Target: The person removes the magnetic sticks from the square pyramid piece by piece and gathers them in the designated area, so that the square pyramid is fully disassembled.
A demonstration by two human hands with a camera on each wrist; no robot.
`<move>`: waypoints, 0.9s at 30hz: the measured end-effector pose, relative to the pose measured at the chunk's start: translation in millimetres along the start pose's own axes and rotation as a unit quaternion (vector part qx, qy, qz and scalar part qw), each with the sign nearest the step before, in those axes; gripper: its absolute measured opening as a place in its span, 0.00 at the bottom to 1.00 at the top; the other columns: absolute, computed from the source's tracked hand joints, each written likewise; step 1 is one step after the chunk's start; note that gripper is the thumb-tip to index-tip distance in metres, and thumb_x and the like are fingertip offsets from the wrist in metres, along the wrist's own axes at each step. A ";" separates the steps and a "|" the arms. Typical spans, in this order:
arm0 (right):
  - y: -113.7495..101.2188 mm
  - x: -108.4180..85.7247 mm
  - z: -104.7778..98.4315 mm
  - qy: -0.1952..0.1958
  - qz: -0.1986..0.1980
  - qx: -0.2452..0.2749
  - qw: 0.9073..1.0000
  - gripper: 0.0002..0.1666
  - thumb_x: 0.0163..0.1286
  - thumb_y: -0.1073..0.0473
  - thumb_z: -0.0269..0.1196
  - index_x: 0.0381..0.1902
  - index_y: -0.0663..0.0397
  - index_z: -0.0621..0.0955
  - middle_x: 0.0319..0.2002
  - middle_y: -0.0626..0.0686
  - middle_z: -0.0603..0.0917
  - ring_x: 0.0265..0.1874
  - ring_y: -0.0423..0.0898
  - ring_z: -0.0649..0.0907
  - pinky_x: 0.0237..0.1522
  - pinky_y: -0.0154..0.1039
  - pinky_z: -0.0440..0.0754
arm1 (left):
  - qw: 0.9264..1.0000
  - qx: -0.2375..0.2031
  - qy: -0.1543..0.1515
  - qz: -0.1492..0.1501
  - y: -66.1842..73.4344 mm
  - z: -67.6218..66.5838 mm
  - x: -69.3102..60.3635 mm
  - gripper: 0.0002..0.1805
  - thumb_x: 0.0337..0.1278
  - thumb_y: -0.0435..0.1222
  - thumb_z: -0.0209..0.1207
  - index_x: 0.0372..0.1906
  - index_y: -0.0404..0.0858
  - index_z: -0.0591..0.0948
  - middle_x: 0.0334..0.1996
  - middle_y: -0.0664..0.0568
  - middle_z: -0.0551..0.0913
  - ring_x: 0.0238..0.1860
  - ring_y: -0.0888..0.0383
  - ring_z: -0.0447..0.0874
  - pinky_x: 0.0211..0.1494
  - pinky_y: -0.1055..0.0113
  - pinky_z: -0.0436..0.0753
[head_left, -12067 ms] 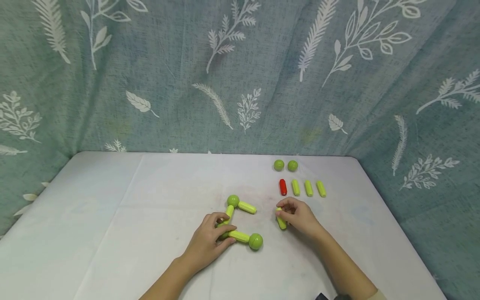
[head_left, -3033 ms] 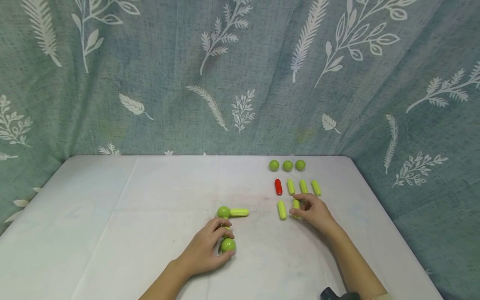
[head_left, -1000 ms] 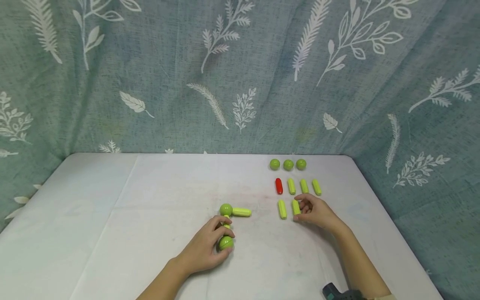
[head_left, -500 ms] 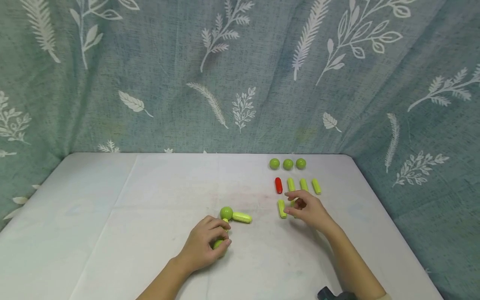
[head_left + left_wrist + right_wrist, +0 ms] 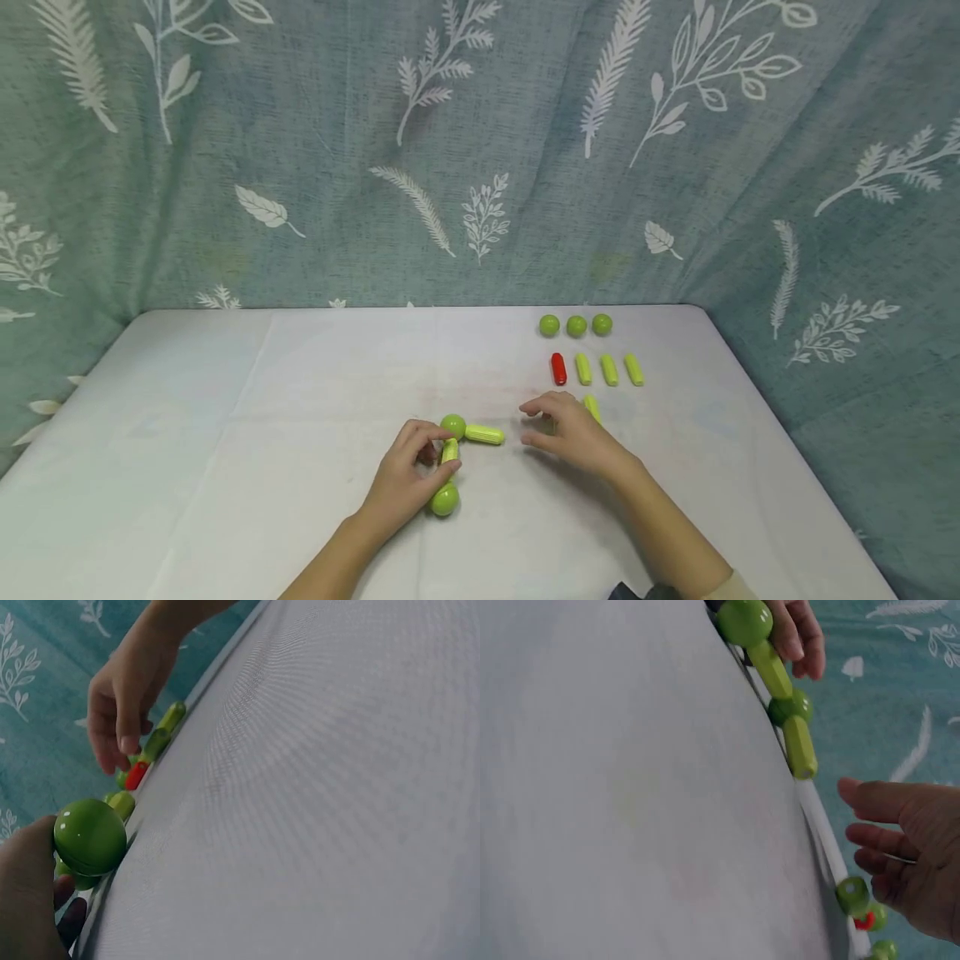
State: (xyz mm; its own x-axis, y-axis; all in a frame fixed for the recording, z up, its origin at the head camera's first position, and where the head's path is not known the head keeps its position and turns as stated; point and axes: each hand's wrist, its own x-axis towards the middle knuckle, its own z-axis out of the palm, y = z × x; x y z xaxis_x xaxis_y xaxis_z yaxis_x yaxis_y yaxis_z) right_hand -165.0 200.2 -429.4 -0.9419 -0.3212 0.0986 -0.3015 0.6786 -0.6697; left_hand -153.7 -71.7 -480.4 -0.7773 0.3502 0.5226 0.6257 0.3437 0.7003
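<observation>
A joined piece lies mid-table: a green ball (image 5: 453, 427) with a yellow-green rod (image 5: 484, 434) pointing right, and a second rod (image 5: 450, 452) running down to a lower green ball (image 5: 445, 500). My left hand (image 5: 405, 479) pinches this second rod between thumb and forefinger. In the left wrist view the lower ball (image 5: 90, 837) shows close beside that hand. My right hand (image 5: 573, 433) hovers right of the joined piece, fingers spread; the right wrist view shows nothing between its thumb and fingers. A loose rod (image 5: 592, 407) shows behind it; another is hidden.
At the back right stand a row of green balls (image 5: 576, 326) and, before them, a red rod (image 5: 558, 369) with several yellow-green rods (image 5: 609, 370). A white cloth covers the table (image 5: 300, 375); a patterned curtain (image 5: 337, 208) hangs behind.
Since 12 seconds ago, the lower right rod and end ball came off; a third ball joined the back row. Lately my right hand left the loose rods, moving left; my left hand shifted off the lower ball.
</observation>
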 end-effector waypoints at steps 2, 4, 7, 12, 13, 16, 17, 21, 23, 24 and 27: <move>7.0 -2.9 -6.4 0.019 0.003 -0.012 1.000 0.25 0.55 0.57 0.72 0.52 0.53 0.80 0.48 0.49 0.81 0.49 0.47 0.75 0.52 0.46 0.76 | 1.000 0.004 0.001 -0.031 0.7 0.4 0.2 0.24 0.44 0.32 0.71 0.50 0.39 0.77 0.45 0.53 0.72 0.34 0.61 0.72 0.37 0.73 0.77; 15.0 -5.4 -12.7 0.036 0.006 -0.018 0.999 0.28 0.51 0.58 0.74 0.51 0.54 0.80 0.49 0.50 0.81 0.52 0.49 0.74 0.54 0.49 0.74 | 0.998 0.002 0.001 -0.056 1.7 0.1 0.6 0.27 0.43 0.32 0.71 0.53 0.39 0.76 0.49 0.51 0.71 0.36 0.61 0.71 0.37 0.72 0.77; 24.9 -7.1 -19.0 0.046 0.012 -0.023 0.999 0.32 0.47 0.57 0.76 0.51 0.55 0.80 0.52 0.52 0.80 0.56 0.53 0.71 0.58 0.54 0.67 | 0.996 0.003 -0.004 -0.087 2.1 -1.2 1.8 0.31 0.44 0.32 0.70 0.58 0.39 0.73 0.53 0.50 0.70 0.37 0.61 0.71 0.37 0.72 0.76; 35.1 -4.8 -18.8 0.040 0.017 -0.047 0.998 0.31 0.45 0.55 0.77 0.50 0.53 0.81 0.51 0.53 0.81 0.56 0.55 0.70 0.56 0.54 0.58 | 0.989 0.012 -0.026 -0.146 0.7 -1.9 5.8 0.30 0.54 0.36 0.65 0.63 0.39 0.70 0.51 0.54 0.73 0.37 0.64 0.72 0.34 0.73 0.74; 36.3 -4.5 -18.4 0.040 0.017 -0.055 0.998 0.31 0.46 0.54 0.76 0.50 0.52 0.81 0.51 0.52 0.81 0.56 0.55 0.70 0.55 0.54 0.58 | 0.987 0.015 -0.029 -0.159 0.5 -1.7 6.8 0.28 0.56 0.38 0.64 0.63 0.40 0.71 0.49 0.56 0.75 0.37 0.64 0.72 0.33 0.73 0.74; 39.1 -5.2 -19.0 0.040 0.019 -0.058 0.997 0.29 0.47 0.56 0.76 0.49 0.52 0.82 0.50 0.52 0.82 0.56 0.55 0.70 0.58 0.56 0.55 | 0.982 0.018 -0.029 -0.188 0.4 -1.1 9.5 0.25 0.58 0.39 0.62 0.61 0.42 0.73 0.41 0.59 0.76 0.35 0.65 0.72 0.31 0.74 0.73; 39.8 -5.6 -19.7 0.041 0.020 -0.055 0.997 0.29 0.48 0.56 0.75 0.50 0.53 0.81 0.51 0.52 0.82 0.57 0.56 0.71 0.59 0.57 0.54 | 0.980 0.018 -0.028 -0.194 0.3 -0.8 10.1 0.24 0.58 0.39 0.62 0.61 0.43 0.74 0.40 0.60 0.76 0.34 0.65 0.72 0.31 0.74 0.72; 41.8 -7.9 -23.5 0.035 0.025 -0.044 0.998 0.30 0.50 0.58 0.74 0.53 0.54 0.80 0.54 0.53 0.80 0.59 0.57 0.70 0.62 0.60 0.52 | 0.980 0.018 -0.028 -0.197 1.3 -0.1 11.7 0.24 0.58 0.39 0.62 0.60 0.43 0.75 0.39 0.60 0.76 0.34 0.65 0.72 0.31 0.74 0.71; 41.6 -8.6 -24.8 0.036 0.025 -0.036 0.998 0.31 0.50 0.58 0.74 0.54 0.54 0.79 0.54 0.53 0.80 0.59 0.57 0.69 0.63 0.59 0.53 | 0.980 0.018 -0.030 -0.194 1.6 0.2 12.1 0.24 0.58 0.39 0.62 0.60 0.44 0.75 0.40 0.60 0.76 0.35 0.65 0.72 0.32 0.73 0.71; 40.8 -8.8 -25.0 0.038 0.020 -0.033 0.999 0.31 0.50 0.59 0.74 0.54 0.54 0.79 0.54 0.53 0.80 0.59 0.57 0.69 0.62 0.59 0.53 | 0.980 0.016 -0.031 -0.194 1.9 0.3 12.2 0.23 0.58 0.39 0.62 0.60 0.45 0.75 0.41 0.60 0.76 0.35 0.65 0.71 0.33 0.74 0.72; 34.2 -8.9 -23.8 0.059 -0.001 -0.043 0.997 0.30 0.51 0.59 0.74 0.53 0.55 0.80 0.53 0.53 0.81 0.57 0.55 0.70 0.59 0.57 0.56 | 0.981 0.014 -0.032 -0.191 2.4 0.3 12.2 0.20 0.59 0.39 0.62 0.57 0.46 0.77 0.39 0.61 0.75 0.34 0.65 0.71 0.33 0.74 0.72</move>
State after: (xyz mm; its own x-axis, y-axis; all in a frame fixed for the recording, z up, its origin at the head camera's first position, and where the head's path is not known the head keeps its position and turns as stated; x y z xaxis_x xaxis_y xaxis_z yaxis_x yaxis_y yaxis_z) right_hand -170.4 242.0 -435.7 -0.9505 -0.2469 0.1888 -0.3106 0.7331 -0.6050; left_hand -161.7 -66.4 -472.5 -0.9503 0.2454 0.1916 0.2914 0.4842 0.8250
